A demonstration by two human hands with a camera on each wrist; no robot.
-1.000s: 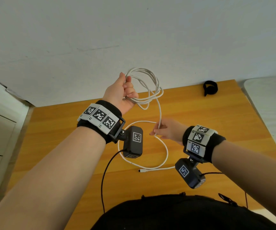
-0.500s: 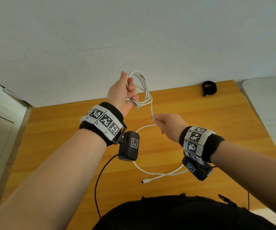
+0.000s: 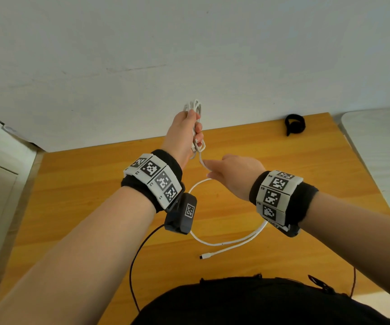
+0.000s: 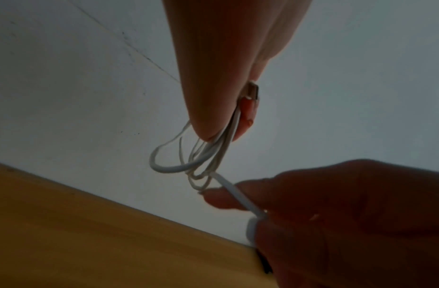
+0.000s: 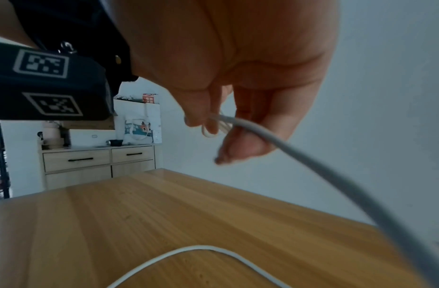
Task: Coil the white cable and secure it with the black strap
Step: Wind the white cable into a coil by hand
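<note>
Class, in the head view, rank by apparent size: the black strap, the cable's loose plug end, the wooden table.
1. wooden table
2. black strap
3. plug end of the white cable

The strap lies farther from the camera, yet the gaps are plain.

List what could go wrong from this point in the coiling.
1. The left hand grips several loops of the white cable in its fingers alone; a tug from the right hand feeding the next turn could pull loops loose.
2. A long tail with its connector lies on the table near a black camera lead; it may snag.
3. The black strap sits at the far edge; reaching for it one-handed might let the bundle spring open.
</note>
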